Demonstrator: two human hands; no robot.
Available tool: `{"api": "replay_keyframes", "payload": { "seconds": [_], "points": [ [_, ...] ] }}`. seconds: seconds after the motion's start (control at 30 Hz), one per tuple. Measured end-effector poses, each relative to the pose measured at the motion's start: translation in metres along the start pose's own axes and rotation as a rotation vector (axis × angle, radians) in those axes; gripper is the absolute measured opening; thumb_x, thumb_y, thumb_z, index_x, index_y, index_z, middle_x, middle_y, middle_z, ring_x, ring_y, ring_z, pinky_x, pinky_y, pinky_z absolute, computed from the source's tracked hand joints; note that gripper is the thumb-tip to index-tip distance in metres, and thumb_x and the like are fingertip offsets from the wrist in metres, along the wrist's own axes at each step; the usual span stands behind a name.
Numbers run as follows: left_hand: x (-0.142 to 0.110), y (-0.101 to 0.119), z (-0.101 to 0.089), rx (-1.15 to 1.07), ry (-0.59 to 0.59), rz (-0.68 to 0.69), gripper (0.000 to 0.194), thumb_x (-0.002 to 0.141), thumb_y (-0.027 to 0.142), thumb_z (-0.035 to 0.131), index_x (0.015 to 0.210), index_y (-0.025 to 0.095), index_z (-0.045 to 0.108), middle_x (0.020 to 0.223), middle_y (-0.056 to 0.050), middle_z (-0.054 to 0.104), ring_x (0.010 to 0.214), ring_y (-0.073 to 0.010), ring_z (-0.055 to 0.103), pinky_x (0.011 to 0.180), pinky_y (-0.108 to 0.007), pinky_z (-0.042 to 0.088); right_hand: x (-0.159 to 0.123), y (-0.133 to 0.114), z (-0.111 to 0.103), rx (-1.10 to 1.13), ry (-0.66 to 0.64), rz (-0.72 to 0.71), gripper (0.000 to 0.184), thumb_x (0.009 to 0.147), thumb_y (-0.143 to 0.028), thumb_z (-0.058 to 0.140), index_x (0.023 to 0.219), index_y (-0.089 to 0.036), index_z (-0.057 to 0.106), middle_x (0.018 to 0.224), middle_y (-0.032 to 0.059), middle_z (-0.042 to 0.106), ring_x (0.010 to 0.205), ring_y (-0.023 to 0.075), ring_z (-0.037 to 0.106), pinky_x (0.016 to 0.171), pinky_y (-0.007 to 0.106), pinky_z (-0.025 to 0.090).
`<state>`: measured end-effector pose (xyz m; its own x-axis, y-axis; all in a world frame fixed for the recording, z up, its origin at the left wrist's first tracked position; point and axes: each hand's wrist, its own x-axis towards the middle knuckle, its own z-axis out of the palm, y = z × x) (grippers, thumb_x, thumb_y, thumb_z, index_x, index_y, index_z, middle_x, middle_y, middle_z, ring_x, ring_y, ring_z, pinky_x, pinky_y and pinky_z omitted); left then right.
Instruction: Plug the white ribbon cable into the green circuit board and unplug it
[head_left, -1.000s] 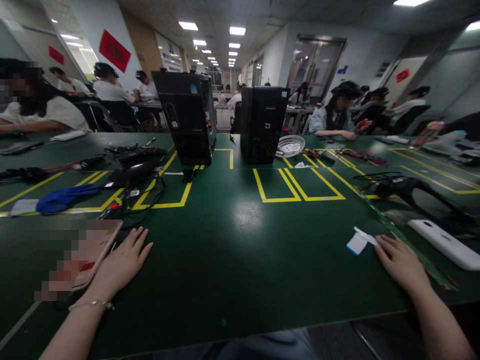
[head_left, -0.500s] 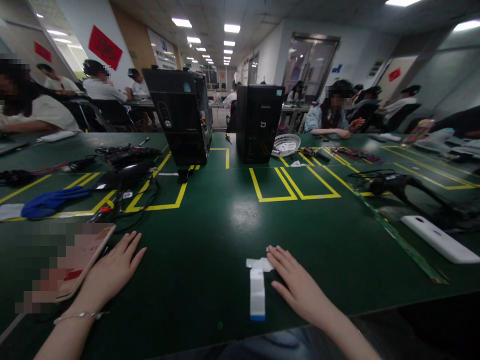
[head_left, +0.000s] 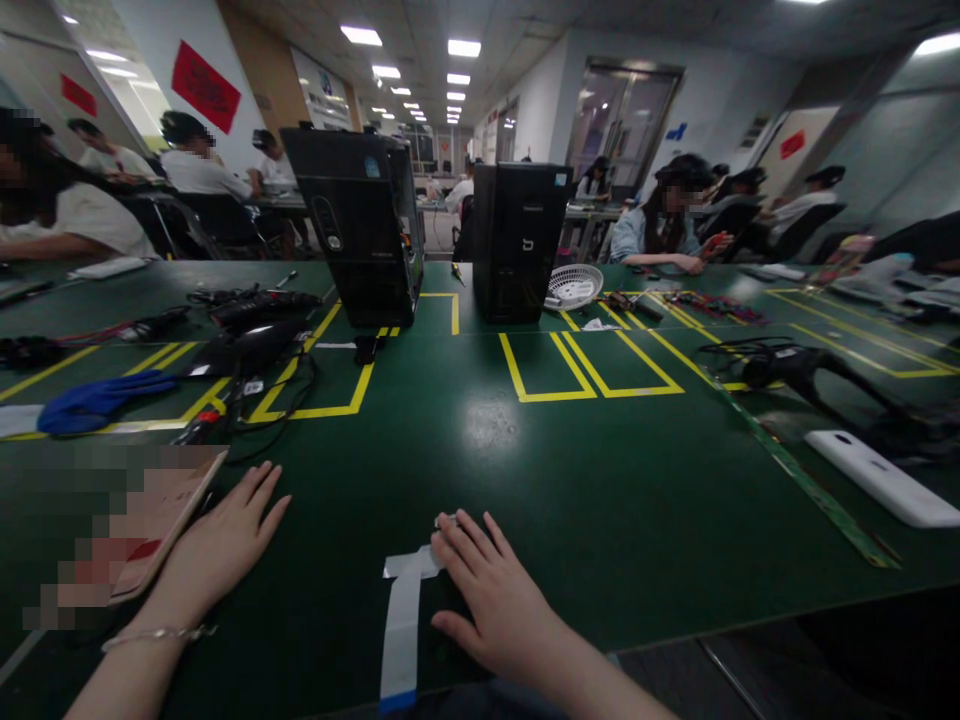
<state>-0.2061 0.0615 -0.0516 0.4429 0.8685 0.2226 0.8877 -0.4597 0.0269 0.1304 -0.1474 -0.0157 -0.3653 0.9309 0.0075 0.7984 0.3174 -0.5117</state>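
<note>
My left hand (head_left: 225, 535) lies flat on the green table with its fingers stretched out, holding nothing. Its outer side is against a flat pink object (head_left: 184, 520), partly pixelated. My right hand (head_left: 491, 585) is palm down, fingers extended, with the fingertips resting over one end of a white flat ribbon cable (head_left: 403, 625). A small tip of that cable pokes out beyond the fingers. From there it bends at a corner and runs toward me, ending in a blue strip at the table's near edge.
Two black computer towers (head_left: 360, 230) (head_left: 519, 245) stand at the back, with a white basket (head_left: 574, 287) beside them. Left are a blue glove (head_left: 105, 400) and black cables (head_left: 255, 300). A green circuit strip (head_left: 810, 485) and a white case (head_left: 881, 478) lie right. People sit beyond.
My right hand has moved left and a little toward me, and the ribbon cable has slid along under its fingertips. My left hand has stayed in place.
</note>
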Motion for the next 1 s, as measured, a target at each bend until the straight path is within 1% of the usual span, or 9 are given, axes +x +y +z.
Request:
{"api": "replay_keyframes", "payload": {
  "seconds": [0.1,0.2,0.33,0.4,0.43,0.5,0.57,0.73,1.0],
  "points": [
    [-0.003,0.011,-0.002,-0.02,-0.054,0.024,0.062,0.094,0.04,0.027,0.144,0.005,0.038,0.151,-0.018,0.035,0.133,-0.0341,0.041,0.107,-0.05,0.036,-0.005,0.007,-0.007,-0.053,0.026,-0.02,0.069,0.094,-0.054,0.041,0.153,-0.029,0.015,0.159,0.0005,0.006,0.146,0.0249,0.006,0.117,0.053,0.008],
    [-0.007,0.026,-0.005,-0.042,-0.062,0.042,0.061,0.093,0.04,0.028,0.143,0.007,0.041,0.152,-0.017,0.034,0.126,-0.0355,0.05,0.101,-0.051,0.044,-0.022,0.041,-0.029,-0.185,0.137,0.107,0.062,0.096,-0.05,0.036,0.152,-0.028,0.021,0.16,0.0012,0.009,0.146,0.0235,0.009,0.117,0.049,0.014],
    [-0.012,0.051,-0.013,-0.069,-0.071,0.108,0.056,0.094,0.04,0.031,0.142,0.013,0.045,0.15,-0.013,0.038,0.126,-0.0336,0.051,0.101,-0.049,0.045,-0.08,0.126,-0.082,-0.477,0.383,0.61,0.062,0.094,-0.052,0.03,0.144,-0.017,0.04,0.156,0.0098,0.025,0.143,0.0262,0.02,0.115,0.043,0.022],
    [-0.014,0.067,-0.02,-0.099,-0.074,0.14,0.053,0.095,0.039,0.032,0.141,0.017,0.047,0.149,-0.01,0.042,0.125,-0.0321,0.052,0.103,-0.05,0.044,-0.122,0.171,-0.111,-0.529,0.493,0.818,0.067,0.094,-0.047,0.027,0.139,0.0,0.041,0.151,0.026,0.025,0.141,0.0384,0.018,0.111,0.054,0.021],
    [-0.015,0.077,-0.025,-0.128,-0.082,0.165,0.052,0.097,0.037,0.03,0.142,0.018,0.045,0.15,-0.009,0.04,0.128,-0.03,0.05,0.104,-0.048,0.043,-0.143,0.19,-0.123,-0.575,0.539,0.956,0.068,0.094,-0.047,0.025,0.139,0.001,0.042,0.15,0.028,0.025,0.14,0.0394,0.02,0.111,0.053,0.023],
    [-0.018,0.1,-0.033,-0.201,-0.105,0.23,0.048,0.098,0.035,0.031,0.143,0.021,0.044,0.15,-0.006,0.04,0.126,-0.0261,0.051,0.103,-0.045,0.045,-0.182,0.223,-0.14,-0.597,0.576,1.192,0.07,0.094,-0.049,0.022,0.139,0.002,0.042,0.149,0.0297,0.026,0.138,0.0414,0.024,0.11,0.05,0.025],
    [-0.023,0.123,-0.04,-0.273,-0.096,0.285,0.045,0.098,0.032,0.033,0.14,0.023,0.047,0.148,-0.005,0.044,0.124,-0.0241,0.054,0.102,-0.042,0.047,-0.211,0.245,-0.147,-0.531,0.548,1.332,0.076,0.093,-0.053,0.016,0.141,0.002,0.038,0.149,0.0291,0.027,0.135,0.0426,0.029,0.105,0.051,0.03],
    [-0.036,0.165,-0.042,-0.381,-0.045,0.305,0.04,0.097,0.032,0.041,0.135,0.024,0.054,0.139,-0.006,0.054,0.122,-0.0249,0.055,0.1,-0.043,0.049,-0.235,0.27,-0.139,-0.476,0.485,1.33,0.079,0.092,-0.047,0.011,0.137,0.011,0.04,0.141,0.0333,0.037,0.132,0.0388,0.037,0.108,0.046,0.029],
    [-0.049,0.181,-0.035,-0.408,-0.051,0.406,0.037,0.098,0.029,0.042,0.133,0.027,0.054,0.135,-0.004,0.058,0.126,-0.0257,0.051,0.104,-0.049,0.045,-0.253,0.275,-0.125,-0.518,0.47,1.216,0.073,0.09,-0.042,0.016,0.136,0.008,0.042,0.14,0.0293,0.043,0.132,0.0332,0.04,0.111,0.041,0.03]
  ]
}}
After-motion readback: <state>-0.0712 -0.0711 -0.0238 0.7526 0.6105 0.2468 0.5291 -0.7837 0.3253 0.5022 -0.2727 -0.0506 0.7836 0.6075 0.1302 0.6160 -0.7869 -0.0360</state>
